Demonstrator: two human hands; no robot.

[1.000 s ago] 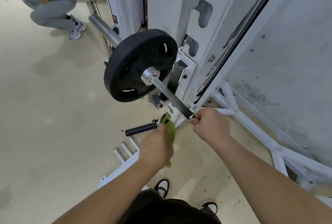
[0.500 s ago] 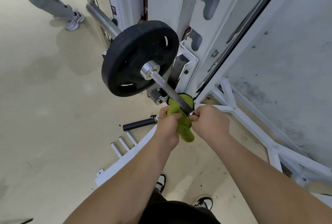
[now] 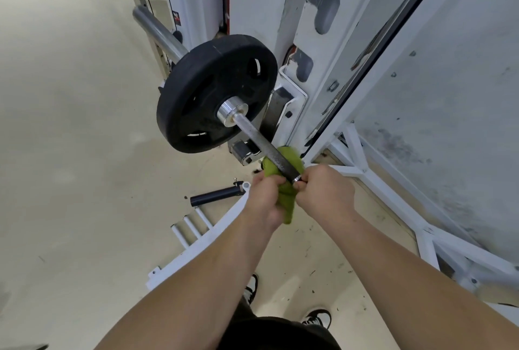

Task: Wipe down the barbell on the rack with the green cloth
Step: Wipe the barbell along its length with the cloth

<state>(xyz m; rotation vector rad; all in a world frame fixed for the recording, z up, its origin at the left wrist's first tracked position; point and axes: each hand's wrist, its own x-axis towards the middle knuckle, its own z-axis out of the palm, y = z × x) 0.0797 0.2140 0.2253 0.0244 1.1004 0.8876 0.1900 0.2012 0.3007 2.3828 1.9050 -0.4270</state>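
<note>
Hands met at the barbell's [image 3: 259, 138] near end. The left hand [image 3: 264, 199] clutched the green cloth [image 3: 284, 159], bunched beneath the bar, and the right hand [image 3: 325, 192] gripped the bar's tip. Farther along sat a black weight plate [image 3: 196, 91], with the white rack [image 3: 304, 40] to its right.

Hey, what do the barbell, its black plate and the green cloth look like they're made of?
The barbell looks like steel: a dark, rough-textured shaft and a shiny chromed collar. The weight plate is matte black, likely rubber-coated. The green cloth is soft crumpled fabric, maybe microfibre.
</note>
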